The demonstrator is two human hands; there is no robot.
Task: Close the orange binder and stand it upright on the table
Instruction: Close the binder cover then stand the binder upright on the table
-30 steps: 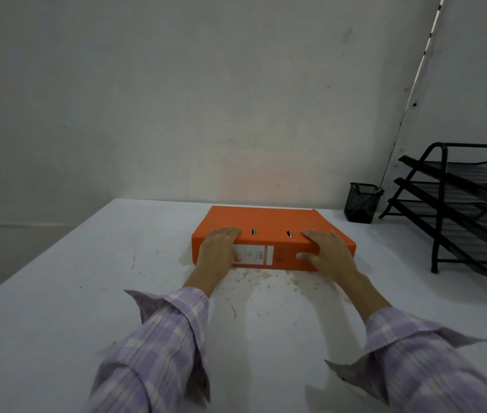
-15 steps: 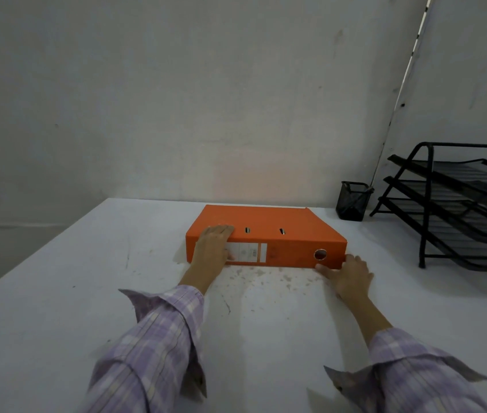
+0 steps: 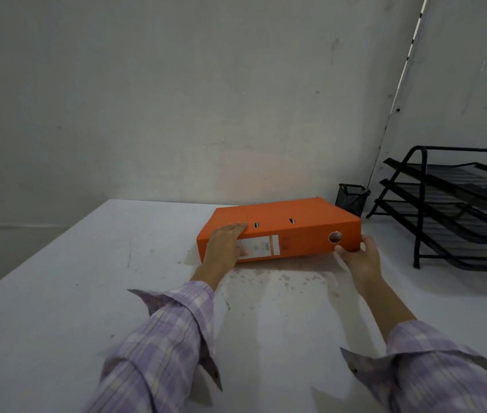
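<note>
Left hand lies flat over the near-left corner of the orange binder, fingers spread across top cover and spine, palm pressing rather than gripping. Right hand cups the binder's near-right bottom corner, fingers wrapped under and around it, thumb near the round metal-rimmed finger hole. Binder is shut, spine facing the person, w/ a white label on the spine and two small slots in the cover; right end is raised off the desk, left end down, so it sits tilted, not yet upright. It's toward the back-centre of the desk, near the wall. Desk is white, scuffed, w/ brownish specks and a faint crack in front of the binder. Behind-right of the binder: a small black mesh pen cup, just beside it. Further right, a black tiered wire paper tray, cut off by the frame edge. Walls are plain grey-white, meeting at a corner w/ a thin strip running down it. Both checked lilac sleeves are cropped at the bottom. Label print too small to read; right fingertips hidden under the binder.
</note>
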